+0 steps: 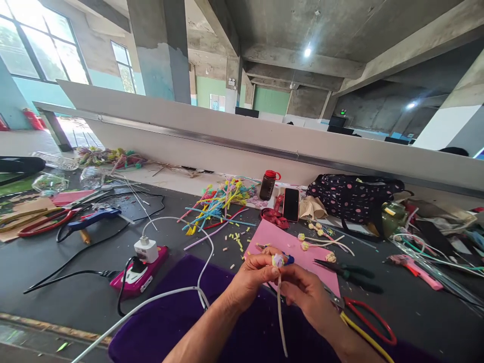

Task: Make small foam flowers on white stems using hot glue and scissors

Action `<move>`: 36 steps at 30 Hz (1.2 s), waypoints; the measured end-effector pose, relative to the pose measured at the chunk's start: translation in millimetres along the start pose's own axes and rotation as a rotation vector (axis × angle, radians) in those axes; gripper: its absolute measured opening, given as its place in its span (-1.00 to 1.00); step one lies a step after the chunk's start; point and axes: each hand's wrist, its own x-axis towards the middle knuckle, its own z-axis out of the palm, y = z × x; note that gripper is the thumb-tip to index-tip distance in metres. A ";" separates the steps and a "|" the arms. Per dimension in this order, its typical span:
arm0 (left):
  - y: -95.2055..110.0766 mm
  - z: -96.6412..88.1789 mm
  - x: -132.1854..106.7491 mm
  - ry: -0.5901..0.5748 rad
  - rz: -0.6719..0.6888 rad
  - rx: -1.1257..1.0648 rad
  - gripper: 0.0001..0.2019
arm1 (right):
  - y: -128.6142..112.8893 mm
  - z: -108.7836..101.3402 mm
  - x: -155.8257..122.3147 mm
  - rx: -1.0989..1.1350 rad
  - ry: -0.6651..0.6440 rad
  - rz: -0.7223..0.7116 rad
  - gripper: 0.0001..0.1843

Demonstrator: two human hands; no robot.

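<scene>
Small flower, pale purple and cream [278,260], sits between our two hands, up over a pink sheet [264,237] and a purple cloth [170,312]. We see grey marks on the white charger [145,250], but they are too tiny to read. The green sign [343,112] far away is too small to read as well. The black bag [355,196] has little pink shapes all over it.

Our left hand [247,283] pinches the flower's head with thumb and finger, so the head is right at those fingertips. Our right hand [304,290] is curled in close from the other side, just under the head, with its fingers by the stem [280,317]. We cannot tell how tight it squeezes. Something blue [289,259] peeks out behind its fingers.

The flower's head points up and away from us. Its thin, pale stem hangs down toward us, below our hands. The long way of it runs nearly up and down, and the bottom end bends a bit to the right.

To the right of our hands are dark green pliers [353,276], partly on the pink sheet, and red-handled scissors [372,320].
</scene>
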 end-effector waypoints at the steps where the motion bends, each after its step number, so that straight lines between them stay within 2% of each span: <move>1: -0.1 -0.6 0.1 -0.001 0.013 0.000 -0.84 | 2.2 1.7 4.1 0.068 -0.006 0.007 -0.74; 4: 0.3 -0.6 -0.2 -0.002 0.030 0.015 -0.83 | 5.8 2.5 8.6 0.172 -0.030 0.013 -0.74; 8: 2.1 2.0 -1.3 -0.015 0.035 0.070 -0.85 | 2.5 1.5 7.2 0.150 -0.037 0.007 -0.74; 11: 1.9 4.1 -1.3 0.016 -0.006 0.052 -0.85 | -2.3 -0.4 7.9 0.051 0.022 -0.025 -0.77; 15: -1.3 6.3 -0.5 0.078 -0.062 -0.020 -0.71 | -4.7 -3.3 11.1 -0.172 0.152 -0.167 -0.80; 18: -4.7 5.5 0.0 0.132 -0.025 0.001 -0.78 | -1.5 -1.8 13.5 -0.355 0.191 -0.252 -0.81; 21: -7.6 2.6 0.8 0.151 -0.020 0.040 -0.85 | 2.9 2.6 15.3 -0.415 0.205 -0.283 -0.82; 27: -6.1 0.8 1.6 0.162 -0.035 0.041 -0.86 | 1.2 4.4 13.2 -0.372 0.166 -0.278 -0.83; 30: -2.3 1.6 0.7 0.152 -0.022 0.054 -0.85 | -2.5 -2.3 8.3 -0.330 0.111 -0.263 -0.81; 33: 0.5 1.5 -0.8 0.115 -0.006 0.052 -0.85 | -6.4 -12.0 5.1 -0.222 0.109 -0.216 -0.76; 36: 2.2 1.0 -2.8 0.072 -0.053 0.038 -0.83 | -11.0 -20.7 5.2 -0.102 0.124 -0.132 -0.76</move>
